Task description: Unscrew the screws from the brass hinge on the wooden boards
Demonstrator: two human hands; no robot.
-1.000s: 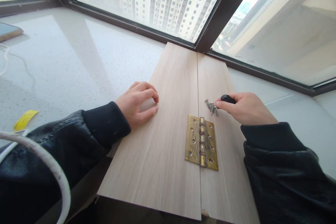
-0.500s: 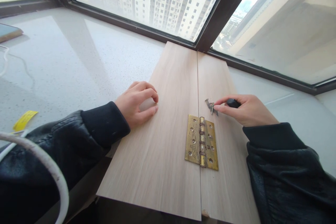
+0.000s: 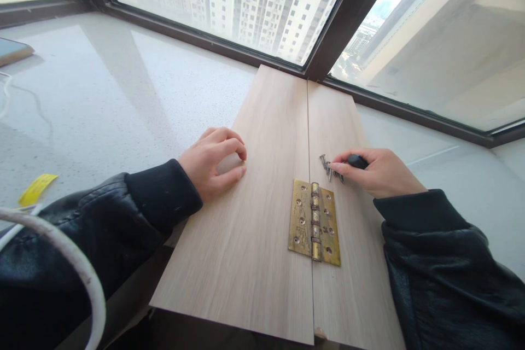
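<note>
My left hand [image 3: 215, 163] rests on the left edge of the wider wood-grain board [image 3: 250, 240], fingers curled but apart, holding nothing. In my right hand [image 3: 379, 170] is what looks like a screwdriver [image 3: 357, 161]; only its rounded black handle end shows, the rest being hidden by the hand. My right thumb and fingertips touch a small cluster of metal screws [image 3: 328, 169] on the narrower board [image 3: 330, 115]; whether they pinch one I cannot tell. Below the screws, a worn brass hinge [image 3: 314, 221] lies unfolded across the seam, its knuckle along the joint and its screw holes showing.
Both boards lie on a speckled white sill [image 3: 123, 104] below a dark window frame [image 3: 205, 38]. A white cable [image 3: 88, 273] loops at the lower left, near a yellow tag [image 3: 38, 188]. A flat device [image 3: 14, 50] lies at the far left.
My right hand has shifted slightly left with the black handle, its fingertips closer over the screws. The screws have moved apart a little. My left hand and the hinge stay put.
</note>
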